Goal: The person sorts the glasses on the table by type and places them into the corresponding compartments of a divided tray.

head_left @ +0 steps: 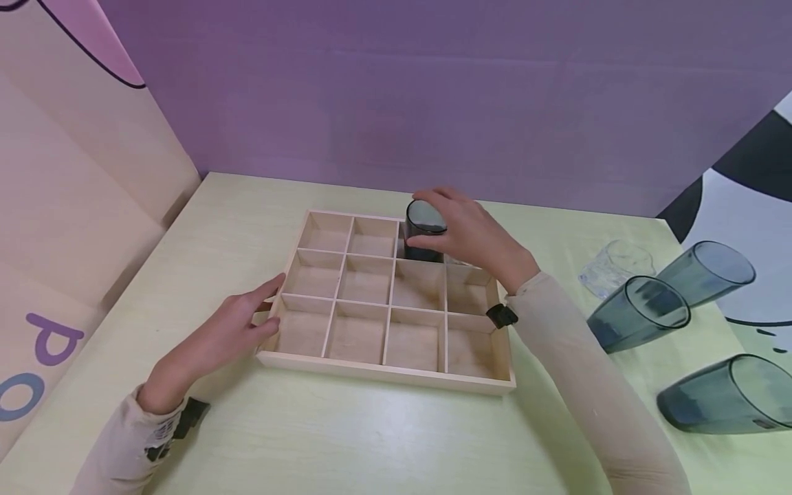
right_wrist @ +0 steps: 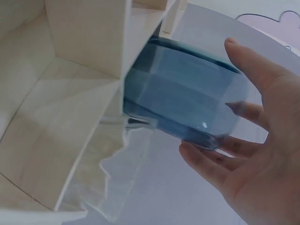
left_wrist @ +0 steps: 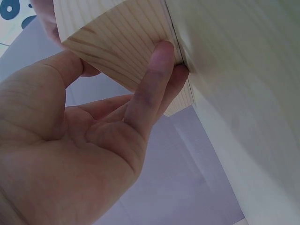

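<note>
A shallow wooden box (head_left: 383, 371) divided into small compartments lies on the table. My right hand (head_left: 467, 230) holds a blue-grey drinking glass (head_left: 423, 251) at the box's back row, third compartment from the left. Thumb and fingers are spread around its upper part, and its base is hidden inside the compartment. Beside it, in the back right compartment, a clear glass (right_wrist: 110, 171) with a wavy outline shows in the right wrist view, mostly covered by my hand in the head view. My left hand (head_left: 223, 330) rests its fingertips (left_wrist: 161, 56) against the box's left side wall.
Two blue-grey glasses (head_left: 609, 326) (head_left: 699, 275) and a clear tumbler (head_left: 609, 268) stand close together on the table's right. Another blue-grey glass (head_left: 699, 405) is nearer the front right. A purple wall (head_left: 433, 110) rises behind the table.
</note>
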The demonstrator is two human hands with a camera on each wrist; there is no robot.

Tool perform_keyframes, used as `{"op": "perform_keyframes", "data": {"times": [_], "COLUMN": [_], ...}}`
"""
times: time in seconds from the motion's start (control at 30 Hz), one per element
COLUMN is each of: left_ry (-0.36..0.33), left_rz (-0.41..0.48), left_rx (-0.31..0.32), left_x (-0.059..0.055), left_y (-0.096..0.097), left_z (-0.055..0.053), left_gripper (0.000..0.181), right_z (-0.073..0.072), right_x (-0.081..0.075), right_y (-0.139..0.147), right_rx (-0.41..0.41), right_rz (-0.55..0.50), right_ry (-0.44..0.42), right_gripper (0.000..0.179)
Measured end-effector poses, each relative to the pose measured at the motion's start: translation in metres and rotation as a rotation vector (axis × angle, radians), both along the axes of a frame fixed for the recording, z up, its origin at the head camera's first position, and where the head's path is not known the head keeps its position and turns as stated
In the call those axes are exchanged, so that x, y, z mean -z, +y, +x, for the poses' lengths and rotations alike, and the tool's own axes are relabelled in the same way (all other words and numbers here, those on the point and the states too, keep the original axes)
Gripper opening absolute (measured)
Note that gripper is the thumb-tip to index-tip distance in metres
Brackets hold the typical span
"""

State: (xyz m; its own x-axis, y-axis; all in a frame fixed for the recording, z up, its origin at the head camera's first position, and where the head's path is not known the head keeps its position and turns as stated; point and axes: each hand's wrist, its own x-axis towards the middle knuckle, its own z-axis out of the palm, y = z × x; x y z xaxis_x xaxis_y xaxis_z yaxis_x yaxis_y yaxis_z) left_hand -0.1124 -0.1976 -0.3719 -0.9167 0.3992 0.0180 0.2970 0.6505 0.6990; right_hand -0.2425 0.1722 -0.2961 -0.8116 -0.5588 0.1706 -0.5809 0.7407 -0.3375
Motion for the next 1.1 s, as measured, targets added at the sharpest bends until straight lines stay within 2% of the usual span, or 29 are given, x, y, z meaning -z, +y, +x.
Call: {"op": "perform_keyframes", "data": {"times": [0.27,0.7,1.1], "left_ry": [-0.003,-0.003,-0.007], "left_rz": [0.008,0.018,0.016], "left_rx": [0.008,0.016,0.009], "left_x": [0.0,0.001,0.002], "left_y": [-0.003,-0.006,-0.01], "left_z": [0.0,-0.002,-0.004], "left_gripper": [0.068,0.069,0.069], "right_z": [0.015,0.024,0.05], "right_x": [-0.013,-0.017,-0.029], "right_y": [0.007,0.016,0.031], "right_rx": [-0.007,0.0,0.002], "right_rz": [-0.034,-0.055,-0.125], "right_ry": [0.062,0.156,0.282], "right_gripper": [0.066,0.058,0.052]}}
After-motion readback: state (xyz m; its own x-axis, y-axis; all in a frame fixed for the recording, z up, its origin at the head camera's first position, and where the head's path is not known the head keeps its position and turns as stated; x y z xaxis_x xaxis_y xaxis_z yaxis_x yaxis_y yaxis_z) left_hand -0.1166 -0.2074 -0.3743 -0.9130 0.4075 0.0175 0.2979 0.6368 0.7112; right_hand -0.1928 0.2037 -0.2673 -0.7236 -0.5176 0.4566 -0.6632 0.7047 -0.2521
